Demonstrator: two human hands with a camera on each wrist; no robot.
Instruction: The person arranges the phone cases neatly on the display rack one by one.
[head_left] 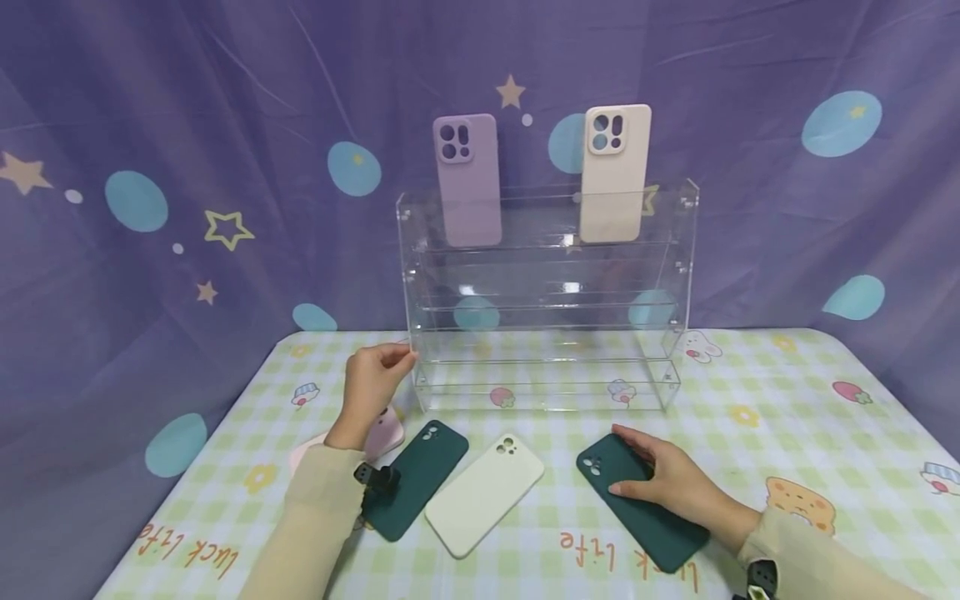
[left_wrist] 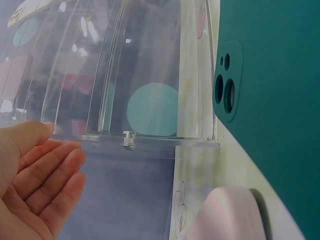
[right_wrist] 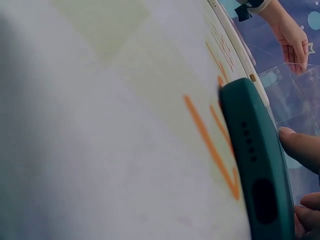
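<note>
My left hand [head_left: 377, 375] is at the left side of a clear acrylic display stand [head_left: 543, 385], pinching the edge of its side panel between thumb and fingers. In the left wrist view, the thumb tip overlaps that panel. My right hand [head_left: 671, 479] grips a dark green phone case [head_left: 647, 512] on the table at the right, with the thumb on its left part and the fingers along its far right edge. Upright on the stand's top tier are a purple phone case [head_left: 471, 183] at left and a cream phone case [head_left: 615, 175] at right.
A second dark green phone case [head_left: 420, 479] and a pale cream one [head_left: 486, 496] lie before the stand. Pink phone cases [head_left: 386, 435] lie partly hidden under my left forearm. A checked cloth [head_left: 750, 383] covers the table, and a purple curtain [head_left: 225, 125] hangs behind.
</note>
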